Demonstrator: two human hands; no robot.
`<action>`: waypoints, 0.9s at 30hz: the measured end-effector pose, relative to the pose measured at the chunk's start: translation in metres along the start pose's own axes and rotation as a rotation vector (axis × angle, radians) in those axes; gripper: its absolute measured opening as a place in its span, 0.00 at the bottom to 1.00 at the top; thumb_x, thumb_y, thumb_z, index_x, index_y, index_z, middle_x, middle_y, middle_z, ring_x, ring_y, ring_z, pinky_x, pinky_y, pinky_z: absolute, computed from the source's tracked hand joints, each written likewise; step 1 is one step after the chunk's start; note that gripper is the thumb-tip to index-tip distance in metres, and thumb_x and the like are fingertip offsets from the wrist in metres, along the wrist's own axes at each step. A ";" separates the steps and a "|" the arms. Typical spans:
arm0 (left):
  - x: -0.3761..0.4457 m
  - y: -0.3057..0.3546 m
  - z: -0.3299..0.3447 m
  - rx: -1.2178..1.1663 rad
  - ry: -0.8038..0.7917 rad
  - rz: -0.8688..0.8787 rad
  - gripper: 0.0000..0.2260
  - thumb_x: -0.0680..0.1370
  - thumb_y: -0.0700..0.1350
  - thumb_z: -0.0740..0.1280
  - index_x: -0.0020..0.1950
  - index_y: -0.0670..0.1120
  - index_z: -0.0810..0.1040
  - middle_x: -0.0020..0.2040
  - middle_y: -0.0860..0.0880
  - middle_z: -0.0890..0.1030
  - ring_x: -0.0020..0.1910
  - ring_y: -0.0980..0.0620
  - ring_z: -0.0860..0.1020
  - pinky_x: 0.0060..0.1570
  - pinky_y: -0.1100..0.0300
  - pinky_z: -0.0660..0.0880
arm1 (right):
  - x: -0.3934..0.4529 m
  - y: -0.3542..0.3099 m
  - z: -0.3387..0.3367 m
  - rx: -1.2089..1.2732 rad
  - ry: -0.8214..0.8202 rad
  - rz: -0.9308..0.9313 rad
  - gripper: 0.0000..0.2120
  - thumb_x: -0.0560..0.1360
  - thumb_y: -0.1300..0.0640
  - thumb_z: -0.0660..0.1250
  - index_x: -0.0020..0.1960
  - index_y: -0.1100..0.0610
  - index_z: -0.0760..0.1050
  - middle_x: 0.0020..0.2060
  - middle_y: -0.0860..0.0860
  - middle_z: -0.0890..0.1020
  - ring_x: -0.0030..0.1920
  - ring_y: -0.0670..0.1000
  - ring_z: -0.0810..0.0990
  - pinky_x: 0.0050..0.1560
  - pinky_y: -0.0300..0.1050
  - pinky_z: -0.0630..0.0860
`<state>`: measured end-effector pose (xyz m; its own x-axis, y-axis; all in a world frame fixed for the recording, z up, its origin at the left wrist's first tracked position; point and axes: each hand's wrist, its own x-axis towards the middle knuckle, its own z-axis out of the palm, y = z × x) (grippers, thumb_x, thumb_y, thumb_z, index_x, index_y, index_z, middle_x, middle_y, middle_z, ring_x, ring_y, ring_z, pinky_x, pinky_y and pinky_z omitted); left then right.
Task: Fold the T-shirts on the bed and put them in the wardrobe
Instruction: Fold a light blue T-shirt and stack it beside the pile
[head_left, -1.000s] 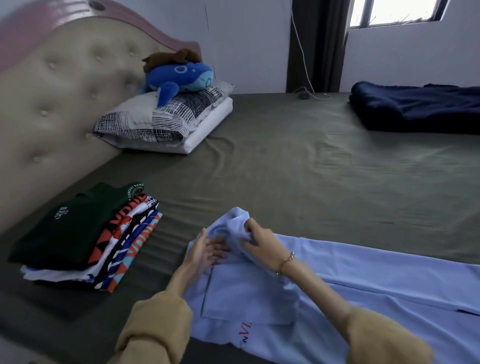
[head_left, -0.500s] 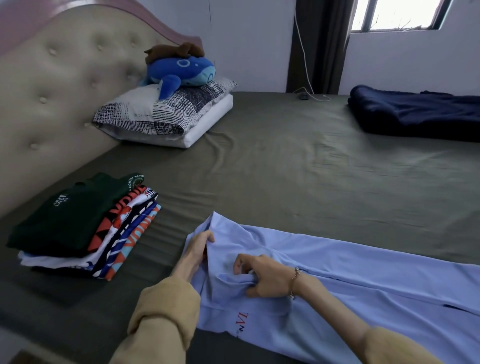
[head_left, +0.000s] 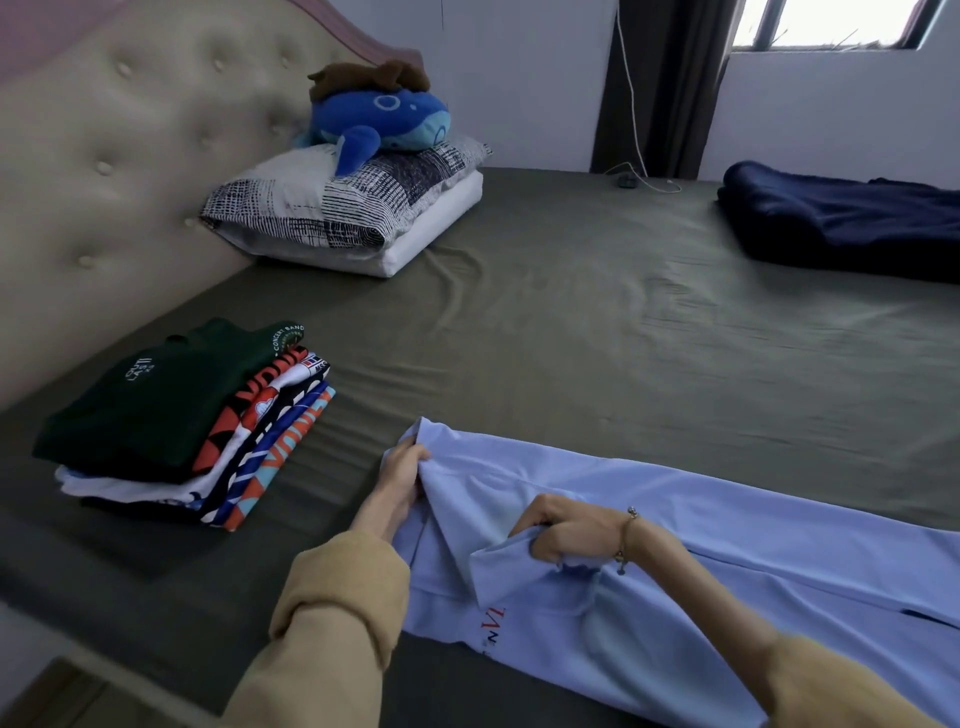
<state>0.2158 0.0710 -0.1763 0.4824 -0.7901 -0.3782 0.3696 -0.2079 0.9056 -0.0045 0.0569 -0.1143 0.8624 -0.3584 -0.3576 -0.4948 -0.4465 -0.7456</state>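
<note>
A pale blue T-shirt of smooth knit fabric with a small red-and-dark logo (head_left: 701, 561) lies spread on the olive-green bed sheet (head_left: 597, 322), at the near edge of the bed. Its long axis runs from the collar end at near centre-left out to the right and off the frame, so most of the cloth lies to the right of both hands.

The left hand (head_left: 402, 480) has its grip closed on the far-left corner of the collar end, fingers curled into a raised peak of fabric. The right hand (head_left: 574, 532) is just to the right and nearer, its grip clenched on a fold of the shirt that stands up as a loose flap above the logo. Both hands sit at the same short end of the garment and near each other; neither is anywhere near the body or hem.

That is what the coming move seems to turn on. As I judge it, the collar end is being squared up, and the next fold would have to travel along the long axis. The right hand is the nearer one to the length of cloth on the right, so it looks the likelier one to reach that way, while the left pins the corner.

To the left, well apart from the shirt, a stack of folded T-shirts topped by a dark green one with white lettering (head_left: 176, 410) rests on the sheet. The wardrobe is not in view.
</note>
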 end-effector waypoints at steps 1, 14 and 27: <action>0.002 -0.001 -0.001 -0.054 0.005 -0.013 0.15 0.62 0.36 0.60 0.45 0.45 0.78 0.45 0.43 0.75 0.42 0.47 0.72 0.38 0.59 0.70 | 0.000 0.002 0.000 0.013 0.002 0.007 0.07 0.57 0.60 0.56 0.25 0.51 0.70 0.18 0.43 0.65 0.23 0.43 0.62 0.27 0.38 0.60; 0.000 -0.004 0.000 -0.047 0.017 0.016 0.14 0.67 0.27 0.54 0.44 0.40 0.74 0.42 0.42 0.72 0.41 0.45 0.70 0.37 0.59 0.68 | 0.022 0.015 -0.023 -0.030 0.448 0.036 0.07 0.80 0.58 0.59 0.50 0.59 0.75 0.44 0.53 0.78 0.46 0.48 0.72 0.50 0.44 0.68; -0.015 -0.005 0.011 0.246 0.044 0.242 0.33 0.66 0.47 0.79 0.63 0.45 0.63 0.59 0.51 0.71 0.58 0.53 0.72 0.58 0.61 0.69 | 0.029 0.053 -0.048 -0.177 0.437 0.388 0.12 0.73 0.40 0.66 0.48 0.46 0.71 0.42 0.47 0.77 0.46 0.53 0.73 0.48 0.47 0.70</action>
<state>0.1981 0.0779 -0.1731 0.5686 -0.8089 -0.1498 0.0399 -0.1548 0.9871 -0.0107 -0.0160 -0.1374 0.5104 -0.8086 -0.2928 -0.8065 -0.3320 -0.4892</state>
